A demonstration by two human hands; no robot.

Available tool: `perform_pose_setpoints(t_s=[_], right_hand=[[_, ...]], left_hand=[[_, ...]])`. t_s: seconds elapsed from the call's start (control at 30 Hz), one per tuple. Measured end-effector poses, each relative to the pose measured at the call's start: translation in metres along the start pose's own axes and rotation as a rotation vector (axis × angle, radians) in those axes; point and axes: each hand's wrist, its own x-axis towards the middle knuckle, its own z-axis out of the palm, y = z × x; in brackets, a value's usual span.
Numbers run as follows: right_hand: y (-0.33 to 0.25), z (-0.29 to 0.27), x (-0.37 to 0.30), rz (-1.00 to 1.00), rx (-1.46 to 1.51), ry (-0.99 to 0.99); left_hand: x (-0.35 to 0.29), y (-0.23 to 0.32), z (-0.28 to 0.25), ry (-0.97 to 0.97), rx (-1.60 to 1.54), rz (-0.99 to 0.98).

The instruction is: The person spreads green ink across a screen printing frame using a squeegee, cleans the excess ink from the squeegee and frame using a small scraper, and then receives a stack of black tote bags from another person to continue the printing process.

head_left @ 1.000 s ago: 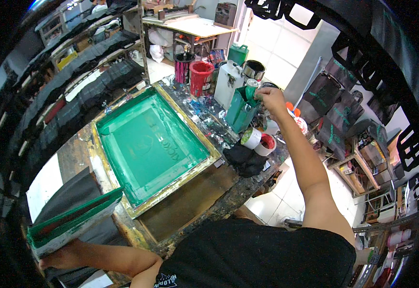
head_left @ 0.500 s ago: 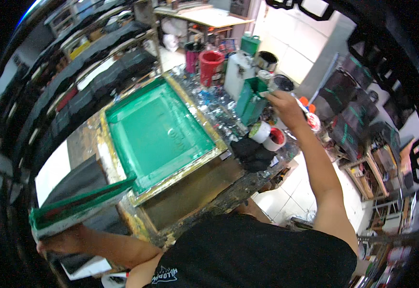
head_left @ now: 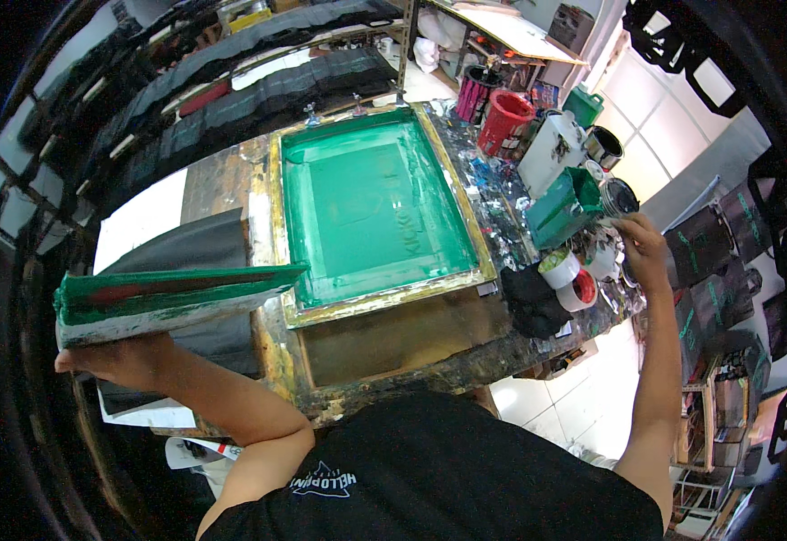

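My left hand (head_left: 123,356) grips a long squeegee (head_left: 177,302) from below. Green ink coats the squeegee, and its right end reaches over the near left corner of a screen-printing frame (head_left: 393,298). Wet green ink (head_left: 366,198) covers the mesh inside that frame. At the right, my right hand (head_left: 643,248) is closed just beside a green ink container (head_left: 556,212). A small pale edge shows at its fingertips; what it belongs to I cannot make out. The frame lies flat on an ink-stained table (head_left: 466,325).
A red bucket (head_left: 504,126), a white jug (head_left: 551,153) and several tins stand along the table's far right. Two tape rolls (head_left: 578,288) and a crumpled black cloth (head_left: 538,302) lie nearer. Black fabric (head_left: 186,239) is spread left of the frame. Racks (head_left: 303,68) stand behind.
The whole view has swung, so the table sits farther right in it. My right hand has moved slightly nearer me, away from the green container's rim. The squeegee is held more level.
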Motion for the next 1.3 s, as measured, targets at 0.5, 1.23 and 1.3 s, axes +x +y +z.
perform_pose_setpoints(t_s=[0.5,1.23,1.3], right_hand=[[-0.158,0.196,0.132,-0.133,0.281,0.098],[-0.261,0.546,0.293,-0.457,0.096,-0.142],[-0.266,0.543,0.289,-0.480,0.135,-0.195]], left_hand=[[0.033,-0.065,-0.008,0.025,-0.086,0.131],[0.061,-0.109,-0.034,0.236,-0.192,0.079],[0.063,-0.109,-0.035,0.219,-0.235,0.075]])
